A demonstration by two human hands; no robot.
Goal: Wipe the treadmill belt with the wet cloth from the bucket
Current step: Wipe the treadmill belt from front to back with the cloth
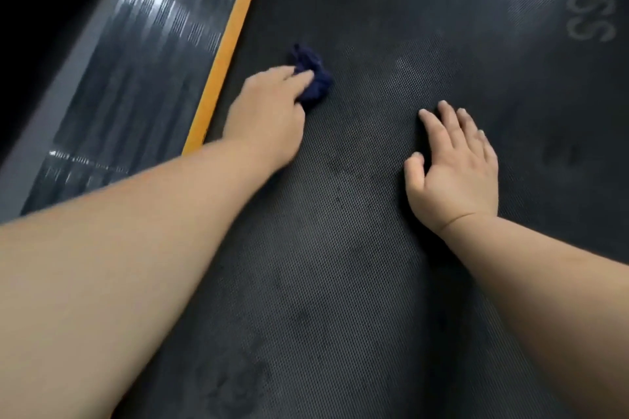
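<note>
A grey ribbed side rail (136,78) and a yellow edge strip (231,44) are seen along the left of the treadmill. Just inside the strip, the left hand (269,112) is stretched forward on a long, nearly straight arm, and a dark blue cloth (316,78) is held bunched in its grip. The fingers are laid over the wad and curled round its near side, though the hand is blurred and the thumb cannot be made out.

The cloth rests on the belt (340,248) close to the strip, showing past the fingertips on the far side. It is crumpled into a ball, so no long axis can be given. The belt's own length runs away from the camera, and its wide dark stretch lies to the right of the cloth. The coming stroke is judged to turn on that relation: the wad would have to be drawn rightward across the belt, or back along the strip toward the body.

The right hand (456,173) is set well apart from the cloth, nearer the middle of the belt. It lies palm down with fingers straight and slightly spread, and nothing is held. The wrist is bent back as if weight were borne on it. Pale lettering (592,10) is printed on the belt at far right. The bucket is not in view.
</note>
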